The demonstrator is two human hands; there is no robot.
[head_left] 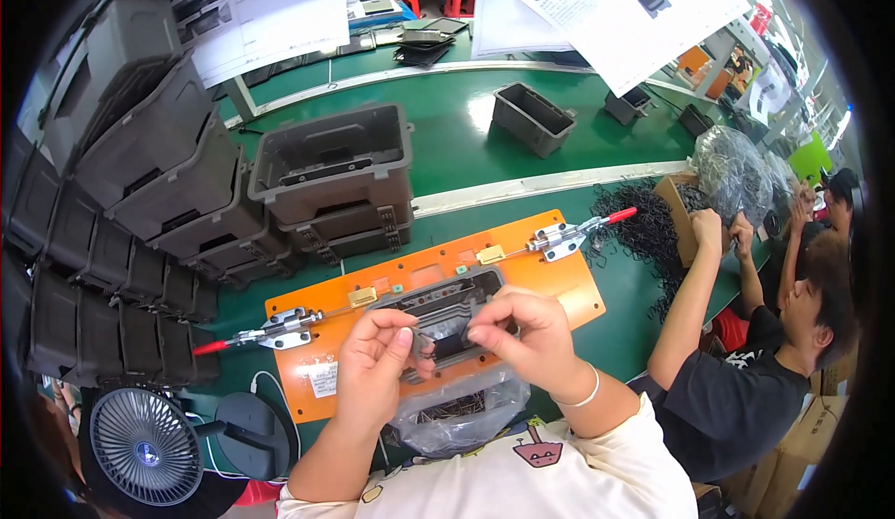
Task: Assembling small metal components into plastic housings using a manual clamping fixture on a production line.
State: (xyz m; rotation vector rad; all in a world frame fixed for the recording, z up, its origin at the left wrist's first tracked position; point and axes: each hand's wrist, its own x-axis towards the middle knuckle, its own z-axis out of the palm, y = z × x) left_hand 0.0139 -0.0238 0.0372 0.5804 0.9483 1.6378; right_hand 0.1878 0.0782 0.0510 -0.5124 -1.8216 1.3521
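Note:
My left hand [375,362] is closed in a pinch on a small dark grey plastic part [423,345]. Across from it, my right hand [531,337] pinches too, with something small and dark at its fingertips, too small to name. Both hands hover above a dark grey plastic box [486,283] that sits open side up in an orange fixture plate [571,288]. Partly behind my fingers, the inside of the box shows ribs. Toggle clamps with red handles, a left clamp [284,329] and a right clamp [557,241], are mounted on the plate.
Stacked grey boxes [331,160] rise at the left and back left. A clear bag [503,407] of small dark pieces lies before the plate. At right are a heap of black parts [639,230], a carton [678,216] and a co-worker [746,388]. A fan [147,444] stands front left.

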